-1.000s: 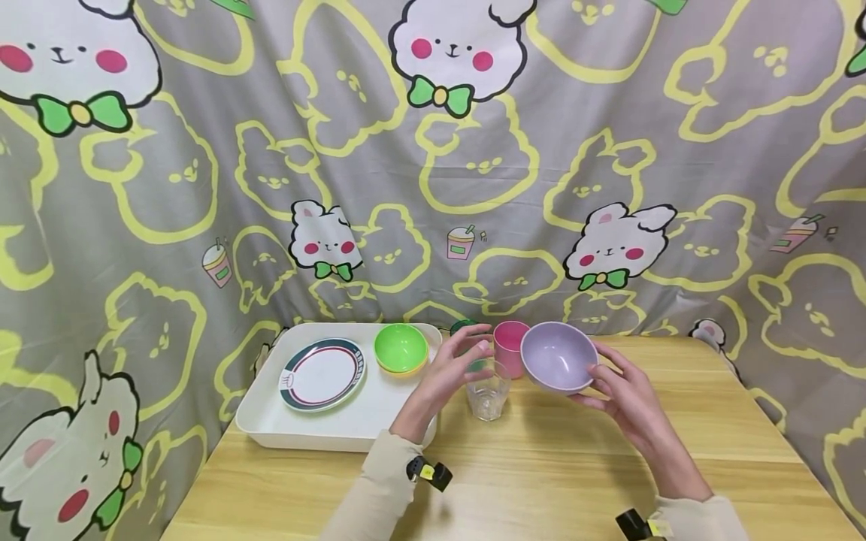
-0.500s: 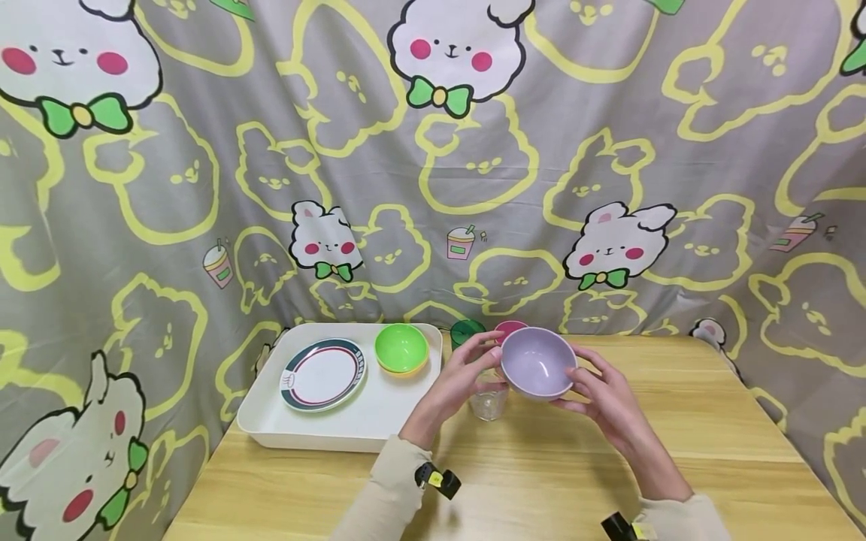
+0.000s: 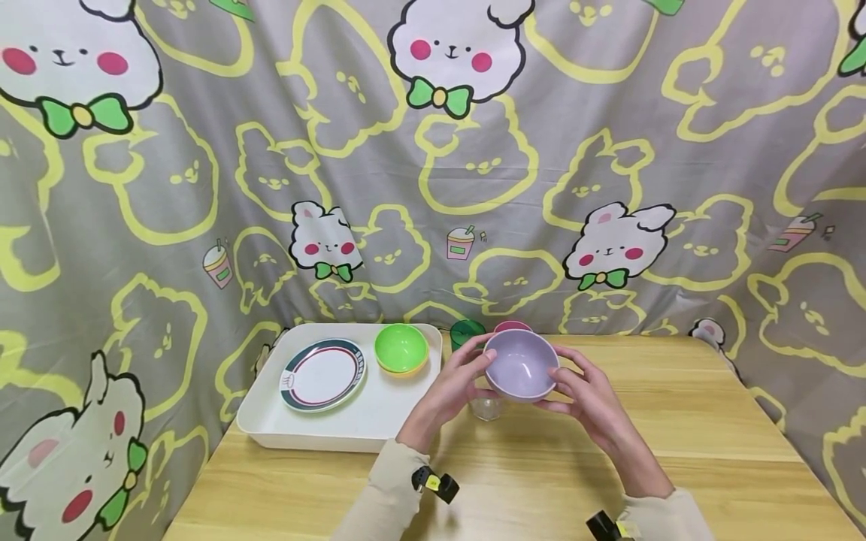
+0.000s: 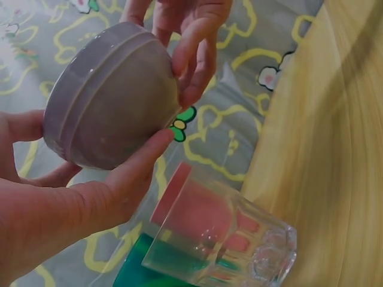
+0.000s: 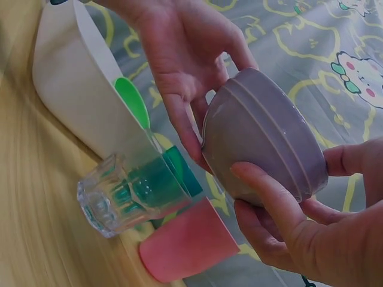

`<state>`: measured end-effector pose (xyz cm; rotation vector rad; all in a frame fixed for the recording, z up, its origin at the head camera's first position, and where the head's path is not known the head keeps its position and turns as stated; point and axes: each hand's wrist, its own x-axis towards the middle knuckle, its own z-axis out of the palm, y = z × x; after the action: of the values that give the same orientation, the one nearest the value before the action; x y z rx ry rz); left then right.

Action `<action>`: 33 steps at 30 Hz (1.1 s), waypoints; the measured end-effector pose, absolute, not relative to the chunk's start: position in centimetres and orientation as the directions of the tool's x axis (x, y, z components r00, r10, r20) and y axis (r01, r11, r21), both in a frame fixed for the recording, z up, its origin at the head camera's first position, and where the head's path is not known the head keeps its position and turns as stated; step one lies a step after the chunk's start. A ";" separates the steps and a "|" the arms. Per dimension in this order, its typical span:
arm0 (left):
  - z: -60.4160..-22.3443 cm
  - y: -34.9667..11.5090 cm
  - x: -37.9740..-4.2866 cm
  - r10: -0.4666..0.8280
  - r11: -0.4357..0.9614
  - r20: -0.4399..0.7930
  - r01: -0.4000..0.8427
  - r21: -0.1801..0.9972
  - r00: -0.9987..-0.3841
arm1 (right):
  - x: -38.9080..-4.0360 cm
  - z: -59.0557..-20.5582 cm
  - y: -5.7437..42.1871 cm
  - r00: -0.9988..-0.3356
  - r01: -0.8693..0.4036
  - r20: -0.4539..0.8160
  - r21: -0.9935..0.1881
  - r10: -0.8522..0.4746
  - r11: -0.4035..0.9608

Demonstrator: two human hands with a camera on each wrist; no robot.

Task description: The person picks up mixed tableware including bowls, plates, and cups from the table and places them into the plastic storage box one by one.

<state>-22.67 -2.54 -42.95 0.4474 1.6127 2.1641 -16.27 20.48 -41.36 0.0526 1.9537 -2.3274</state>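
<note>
A lavender bowl [image 3: 522, 364] is held up above the table between both hands, tilted so its inside faces the head camera. My left hand [image 3: 455, 381] grips its left side, thumb at the rim and fingers round the outside. On the opposite side my right hand [image 3: 590, 394] pinches it the same way. Both wrist views show the ridged outer wall of the bowl [image 4: 114, 95] with fingers curled against it. Below and behind it stand a clear glass [image 5: 128, 194], a pink cup [image 5: 188, 242] and a green cup [image 3: 467, 331], partly hidden in the head view.
To the left, a white tray [image 3: 325, 442] holds a plate [image 3: 321, 376] with a dark green rim. A green bowl [image 3: 402, 347] sits in its back right corner, stacked on a yellow one [image 3: 406, 373]. The wooden table [image 3: 710, 421] ends at a patterned curtain [image 3: 419, 173].
The bowl has moved left, carried by the right hand, and now stands in front of the pink cup and glass. The left hand has closed on its left side.
</note>
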 end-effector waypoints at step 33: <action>-41.4 -6.0 -23.0 0.392 -0.260 -0.109 -0.223 0.939 -0.914 | -17.7 -41.6 18.6 -0.988 0.084 -0.075 -0.995 -0.132 -0.062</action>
<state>-23.04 -6.01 -41.44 0.2046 1.6157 2.2159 -17.72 18.57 -41.59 -0.0529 2.0434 -2.1872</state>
